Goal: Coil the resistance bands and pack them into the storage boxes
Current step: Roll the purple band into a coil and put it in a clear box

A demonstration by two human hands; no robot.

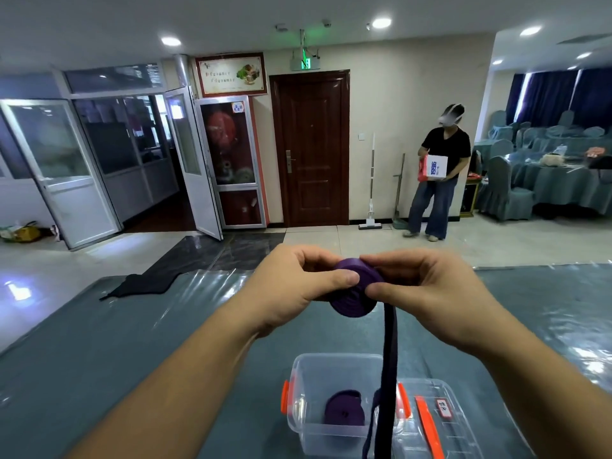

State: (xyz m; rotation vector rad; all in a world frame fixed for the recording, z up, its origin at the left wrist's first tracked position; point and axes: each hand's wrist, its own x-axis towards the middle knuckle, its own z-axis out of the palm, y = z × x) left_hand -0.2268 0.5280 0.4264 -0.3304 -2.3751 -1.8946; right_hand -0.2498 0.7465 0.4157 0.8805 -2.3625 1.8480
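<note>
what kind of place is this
Probably a banquet or function hall: round tables and chairs draped in teal covers, a tiled floor, and a lit exit sign above a wooden door.

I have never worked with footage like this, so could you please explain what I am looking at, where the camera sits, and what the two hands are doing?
There is no machine here: the single picture comes from a wide-angle camera worn on a person's head, looking forward and down, so the two bare arms reaching in from below are the wearer's own. The left hand and the right hand together pinch a purple resistance band, partly wound into a flat coil, above a table with a grey-blue cover. Its loose tail hangs down towards a clear storage box with orange latches, which already holds one coiled purple band. A clear lid lies beside the box on the right. In the background another person stands holding a carton.
</note>
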